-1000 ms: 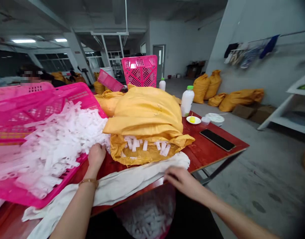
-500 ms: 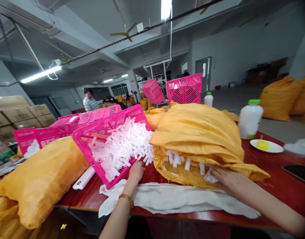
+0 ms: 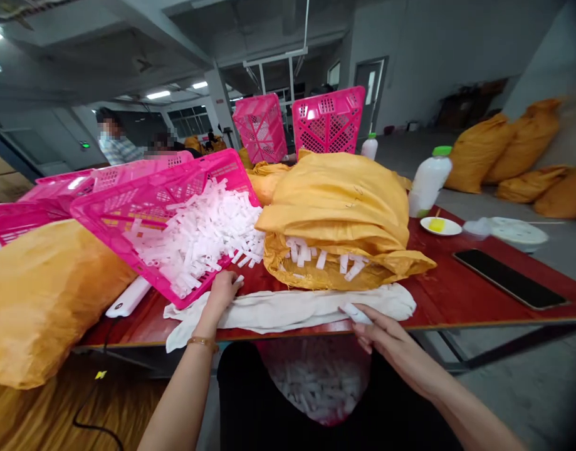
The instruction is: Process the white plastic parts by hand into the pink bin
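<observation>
My left hand (image 3: 224,291) is closed on a small white piece (image 3: 239,279) at the near edge of a tilted pink basket (image 3: 141,266) full of white pieces (image 3: 212,235). Between the thumb and fingers of my right hand (image 3: 375,329) is another white piece (image 3: 356,314), held over the table's front edge. An open yellow sack (image 3: 344,188) lies on the table with similar pieces (image 3: 321,259) at its mouth. A rolled white cloth (image 3: 278,310) stretches along the table edge below both hands.
The red table (image 3: 438,275) bears a phone (image 3: 511,279), a plate (image 3: 452,228) and a bottle (image 3: 429,185) at right. A stuffed yellow sack (image 3: 47,294) and white device (image 3: 128,297) are at left. More white pieces (image 3: 320,382) lie below, between my legs. People stand behind.
The view has tilted down. My right hand has left the sack's mouth and moved toward me with a white piece. My left hand stays by the basket, a white piece now visible in it.
</observation>
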Action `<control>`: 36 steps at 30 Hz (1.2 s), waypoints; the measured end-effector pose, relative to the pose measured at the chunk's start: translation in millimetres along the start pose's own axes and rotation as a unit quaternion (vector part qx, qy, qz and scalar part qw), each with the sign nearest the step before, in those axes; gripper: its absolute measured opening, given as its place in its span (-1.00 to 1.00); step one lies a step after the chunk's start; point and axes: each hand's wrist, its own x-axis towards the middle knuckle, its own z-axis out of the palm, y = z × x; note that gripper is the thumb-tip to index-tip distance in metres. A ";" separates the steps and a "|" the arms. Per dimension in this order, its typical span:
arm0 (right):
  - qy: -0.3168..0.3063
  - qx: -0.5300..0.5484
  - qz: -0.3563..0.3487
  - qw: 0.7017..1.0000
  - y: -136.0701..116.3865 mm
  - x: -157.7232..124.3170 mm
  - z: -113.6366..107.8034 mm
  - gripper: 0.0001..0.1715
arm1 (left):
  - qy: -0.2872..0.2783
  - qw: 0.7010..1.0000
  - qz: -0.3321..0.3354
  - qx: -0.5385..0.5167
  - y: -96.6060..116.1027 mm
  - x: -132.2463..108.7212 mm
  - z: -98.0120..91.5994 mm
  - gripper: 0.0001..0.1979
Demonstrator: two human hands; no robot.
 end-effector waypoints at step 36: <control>-0.091 -0.352 -0.260 0.894 40.1 -10.0 57.5 -0.82 | -0.040 0.932 0.115 -0.342 126.1 -185.3 7.3 -0.64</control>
